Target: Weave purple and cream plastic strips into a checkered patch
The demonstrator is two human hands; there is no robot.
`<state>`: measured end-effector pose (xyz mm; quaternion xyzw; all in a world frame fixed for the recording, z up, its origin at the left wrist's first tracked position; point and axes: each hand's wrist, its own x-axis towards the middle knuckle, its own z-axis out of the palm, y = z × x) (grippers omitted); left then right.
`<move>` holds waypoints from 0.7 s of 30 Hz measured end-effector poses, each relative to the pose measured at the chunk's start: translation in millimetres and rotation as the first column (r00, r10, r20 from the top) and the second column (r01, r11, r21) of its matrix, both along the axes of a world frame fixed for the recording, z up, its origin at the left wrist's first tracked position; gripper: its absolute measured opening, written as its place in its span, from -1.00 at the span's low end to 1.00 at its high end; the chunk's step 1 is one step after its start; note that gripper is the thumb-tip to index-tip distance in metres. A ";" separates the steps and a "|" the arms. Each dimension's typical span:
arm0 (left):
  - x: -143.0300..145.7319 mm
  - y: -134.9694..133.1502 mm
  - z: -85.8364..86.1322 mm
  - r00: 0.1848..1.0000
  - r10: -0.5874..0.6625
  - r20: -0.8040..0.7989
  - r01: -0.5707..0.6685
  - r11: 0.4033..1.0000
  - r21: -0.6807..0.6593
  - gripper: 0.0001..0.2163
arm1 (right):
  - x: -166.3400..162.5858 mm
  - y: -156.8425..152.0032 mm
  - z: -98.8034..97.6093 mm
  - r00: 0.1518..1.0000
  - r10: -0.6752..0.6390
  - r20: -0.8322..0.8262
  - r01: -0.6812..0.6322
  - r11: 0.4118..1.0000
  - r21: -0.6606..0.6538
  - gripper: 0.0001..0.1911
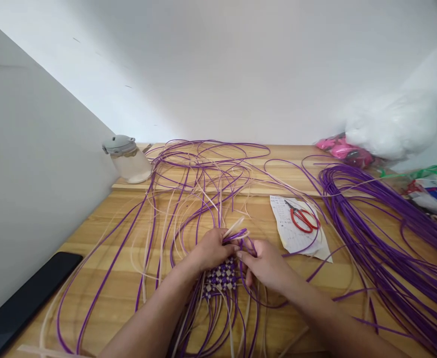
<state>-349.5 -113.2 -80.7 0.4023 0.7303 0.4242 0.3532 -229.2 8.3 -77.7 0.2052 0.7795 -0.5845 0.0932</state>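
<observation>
A small woven piece in a purple and cream check lies at the front middle of the table, with long loose strips fanning out from its edges. My left hand is closed at the top edge of the weave, its fingers round a bunch of purple and cream strips. Close against it, my right hand pinches a purple strip at the upper right corner of the weave. The two hands' fingertips nearly meet. Part of the weave's top edge is hidden under the fingers.
Red-handled scissors rest on a written paper sheet. A thick coil of purple strips covers the right side. At the back stand a lidded jar and a white plastic bag. A black object lies front left.
</observation>
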 end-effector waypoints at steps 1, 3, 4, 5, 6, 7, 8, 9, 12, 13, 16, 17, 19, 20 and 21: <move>-0.5 -0.6 1.2 1.000 -0.019 0.007 0.019 1.000 0.008 -0.81 | 0.2 -1.2 -4.8 1.000 -0.010 0.000 0.010 1.000 -0.015 -0.88; -1.1 -1.7 2.2 0.999 -0.038 0.016 0.038 0.999 0.013 -0.78 | 0.9 -3.5 -13.7 1.000 -0.021 -0.020 0.020 0.999 -0.030 -0.87; -1.2 -2.1 2.1 0.999 -0.043 0.024 0.042 0.999 0.013 -0.78 | 1.3 -4.7 -17.3 0.999 -0.027 -0.037 0.025 0.999 -0.032 -0.84; -1.0 -2.2 1.7 0.998 -0.046 0.037 0.045 0.999 0.018 -0.78 | 1.8 -6.0 -19.9 0.998 -0.034 -0.058 0.033 0.999 -0.031 -0.81; -0.6 -2.1 1.3 0.997 -0.050 0.057 0.049 0.998 0.029 -0.78 | 2.3 -7.2 -21.4 0.996 -0.043 -0.078 0.042 0.999 -0.024 -0.78; 0.1 -1.8 1.0 0.995 -0.052 0.080 0.049 0.998 0.040 -0.78 | 2.7 -8.3 -21.6 0.994 -0.047 -0.094 0.047 0.999 -0.002 -0.75; 0.8 -1.3 1.0 0.993 -0.050 0.104 0.045 0.998 0.045 -0.77 | 3.3 -9.0 -20.5 0.992 -0.045 -0.115 0.049 0.998 0.037 -0.72; 1.5 -0.8 1.4 0.992 -0.039 0.122 0.034 0.999 0.040 -0.77 | 4.0 -9.2 -18.2 0.989 -0.032 -0.141 0.045 0.995 0.090 -0.69; 3.1 0.3 3.8 0.992 0.014 0.127 -0.013 1.000 -0.009 -0.77 | 8.4 -5.4 -6.8 0.972 0.049 -0.228 0.011 0.967 0.253 -0.64; 3.2 0.2 4.6 0.992 0.025 0.127 -0.023 1.000 -0.017 -0.79 | 10.9 -2.7 -2.7 0.967 0.079 -0.241 -0.005 0.956 0.295 -0.65; 2.7 -1.3 5.9 0.982 0.024 0.189 -0.028 0.999 0.020 -0.82 | 19.0 7.8 5.9 0.972 0.103 -0.211 0.008 0.885 0.466 -0.64; 2.5 -2.1 6.0 0.974 0.020 0.227 -0.028 0.999 0.031 -0.83 | 20.9 11.1 7.1 0.976 0.089 -0.199 0.037 0.833 0.552 -0.62; 2.3 -3.5 6.1 0.954 0.030 0.300 -0.037 0.999 0.018 -0.85 | 21.9 15.5 7.2 0.983 0.060 -0.171 0.083 0.688 0.721 -0.59; 2.5 -4.0 6.3 0.944 0.041 0.328 -0.043 0.999 -0.002 -0.85 | 20.8 16.3 6.2 0.987 0.056 -0.149 0.083 0.614 0.785 -0.58; 2.7 -4.3 6.5 0.934 0.055 0.352 -0.051 0.998 -0.021 -0.85 | 19.0 16.0 4.9 0.991 0.060 -0.120 0.068 0.549 0.833 -0.58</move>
